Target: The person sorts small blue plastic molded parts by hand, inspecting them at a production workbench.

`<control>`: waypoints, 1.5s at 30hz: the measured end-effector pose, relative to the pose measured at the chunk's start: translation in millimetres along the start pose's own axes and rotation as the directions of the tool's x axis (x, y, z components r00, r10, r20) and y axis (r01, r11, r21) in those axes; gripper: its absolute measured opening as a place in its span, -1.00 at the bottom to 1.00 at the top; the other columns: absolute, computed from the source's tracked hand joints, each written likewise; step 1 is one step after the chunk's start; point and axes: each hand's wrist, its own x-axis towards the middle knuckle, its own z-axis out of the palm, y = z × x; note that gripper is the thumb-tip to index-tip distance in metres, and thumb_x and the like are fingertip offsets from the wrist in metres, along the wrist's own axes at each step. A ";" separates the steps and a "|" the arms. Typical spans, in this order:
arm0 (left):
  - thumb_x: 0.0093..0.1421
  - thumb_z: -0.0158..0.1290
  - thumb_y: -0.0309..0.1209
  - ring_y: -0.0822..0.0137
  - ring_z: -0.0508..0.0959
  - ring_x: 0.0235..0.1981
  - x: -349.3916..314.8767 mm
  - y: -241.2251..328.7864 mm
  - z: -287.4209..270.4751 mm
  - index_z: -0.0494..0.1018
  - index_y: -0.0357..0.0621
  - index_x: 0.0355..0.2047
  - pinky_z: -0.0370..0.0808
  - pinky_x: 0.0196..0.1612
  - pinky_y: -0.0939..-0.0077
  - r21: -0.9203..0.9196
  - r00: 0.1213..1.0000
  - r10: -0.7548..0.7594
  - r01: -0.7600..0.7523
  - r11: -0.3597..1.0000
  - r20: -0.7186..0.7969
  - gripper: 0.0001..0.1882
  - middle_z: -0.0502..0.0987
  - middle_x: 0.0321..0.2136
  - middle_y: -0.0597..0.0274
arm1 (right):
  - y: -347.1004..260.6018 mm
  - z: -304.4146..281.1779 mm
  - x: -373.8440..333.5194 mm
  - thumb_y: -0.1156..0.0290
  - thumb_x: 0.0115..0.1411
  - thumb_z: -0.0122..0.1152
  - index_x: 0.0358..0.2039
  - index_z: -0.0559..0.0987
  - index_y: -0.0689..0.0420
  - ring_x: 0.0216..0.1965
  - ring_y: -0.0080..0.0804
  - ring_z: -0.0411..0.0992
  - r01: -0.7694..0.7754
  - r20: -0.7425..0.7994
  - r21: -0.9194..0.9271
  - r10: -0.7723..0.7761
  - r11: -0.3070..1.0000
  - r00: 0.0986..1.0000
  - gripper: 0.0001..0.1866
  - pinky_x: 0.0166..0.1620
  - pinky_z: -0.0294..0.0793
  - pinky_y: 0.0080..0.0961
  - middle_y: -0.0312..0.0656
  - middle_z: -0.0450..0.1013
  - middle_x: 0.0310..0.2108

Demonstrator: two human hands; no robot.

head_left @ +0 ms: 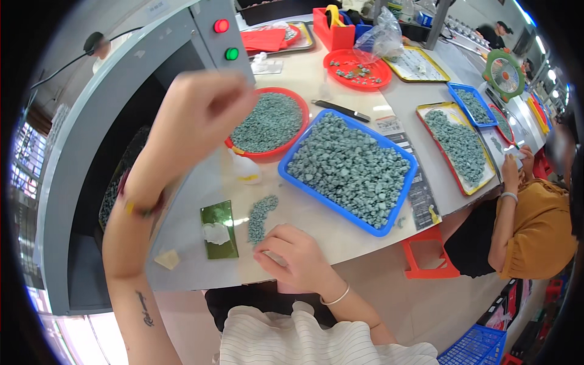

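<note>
Left hand (204, 112) (blurry) aloft, right hand (295, 257) beside stones (258, 218)

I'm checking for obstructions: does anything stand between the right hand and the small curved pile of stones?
Nothing visible does. The right hand is close to the curved pile, at its near end; the green rectangle lies to the pile's left.

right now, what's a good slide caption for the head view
Left hand held high and blurred, right hand by loose green stones, a heaped blue tray beyond.

Pale striped shirt (274, 337), thin bangle (336, 296)
</note>
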 end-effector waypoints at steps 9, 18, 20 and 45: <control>0.05 0.09 -0.35 0.31 0.48 -0.27 -201.8 -182.9 -31.5 0.42 -0.25 -0.26 0.38 -0.19 0.53 -0.020 0.825 -0.457 0.478 0.878 -0.334 -0.72 0.49 -0.30 0.13 | -8.7 11.7 3.5 0.54 -0.15 0.22 -0.56 0.53 0.18 -0.53 -0.31 0.36 0.022 0.057 -0.053 -0.019 0.998 0.998 -0.93 -0.49 0.36 -0.50 -0.17 0.36 -0.57; 0.14 -0.07 -0.07 0.03 0.29 -0.04 -204.1 -238.5 3.1 0.33 -0.15 -0.13 0.23 -0.01 0.26 0.423 0.790 -0.581 0.602 0.678 -0.194 -0.56 0.33 -0.10 0.01 | -7.2 18.7 -0.8 0.58 -0.11 0.17 -0.54 0.54 0.22 -0.59 -0.51 0.31 -0.086 0.033 -0.122 0.090 0.989 0.995 -0.95 -0.55 0.27 -0.67 -0.23 0.35 -0.58; 0.16 -0.09 -0.10 0.01 0.38 -0.23 -204.9 -254.1 2.6 0.36 -0.18 -0.28 0.31 -0.20 0.23 0.437 0.850 -0.443 0.527 0.729 -0.287 -0.63 0.40 -0.30 -0.01 | -7.7 21.4 0.0 0.58 -0.11 0.17 -0.54 0.54 0.22 -0.60 -0.52 0.30 -0.082 0.043 -0.129 0.088 0.988 0.995 -0.95 -0.56 0.25 -0.68 -0.23 0.35 -0.58; 0.21 -0.20 -0.20 0.54 0.08 -0.79 -195.9 -254.9 -42.9 0.10 0.02 -0.73 0.05 -0.74 0.67 -0.822 0.567 -0.820 -0.426 -0.377 0.082 -0.62 0.06 -0.80 0.44 | -14.9 16.8 1.4 0.59 -0.15 0.18 -0.56 0.52 0.23 -0.58 -0.38 0.35 -0.077 0.051 -0.129 0.084 0.989 0.995 -0.94 -0.51 0.33 -0.56 -0.18 0.38 -0.60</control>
